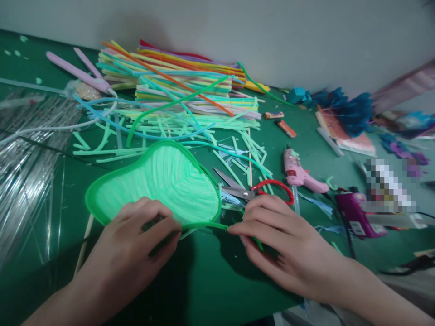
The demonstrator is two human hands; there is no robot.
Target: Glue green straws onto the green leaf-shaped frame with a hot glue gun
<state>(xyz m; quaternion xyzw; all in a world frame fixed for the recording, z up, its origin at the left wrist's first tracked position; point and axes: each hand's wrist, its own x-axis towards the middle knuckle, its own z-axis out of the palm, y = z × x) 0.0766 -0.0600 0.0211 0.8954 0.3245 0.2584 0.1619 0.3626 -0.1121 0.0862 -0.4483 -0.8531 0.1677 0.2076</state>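
A light green leaf shape (163, 181) with a darker green pipe-cleaner rim lies in front of me. My left hand (136, 244) pinches its near edge, thumb and fingers closed on the rim. From that edge a green pipe cleaner (207, 225) runs right, and my right hand (275, 240) grips it between thumb and forefinger. Part of this pipe cleaner shows again below the right fingers. Red-handled scissors (246, 194) lie with blades apart, just beyond my right hand and close to the leaf's right edge.
Bundles of coloured pipe cleaners (190, 86) lie along the wall. A pink glue gun (301, 172) and a purple device (360, 215) are to the right. At the left are a pink straightener-like tool (78, 72) with a white cord and clear shiny strips (30, 172).
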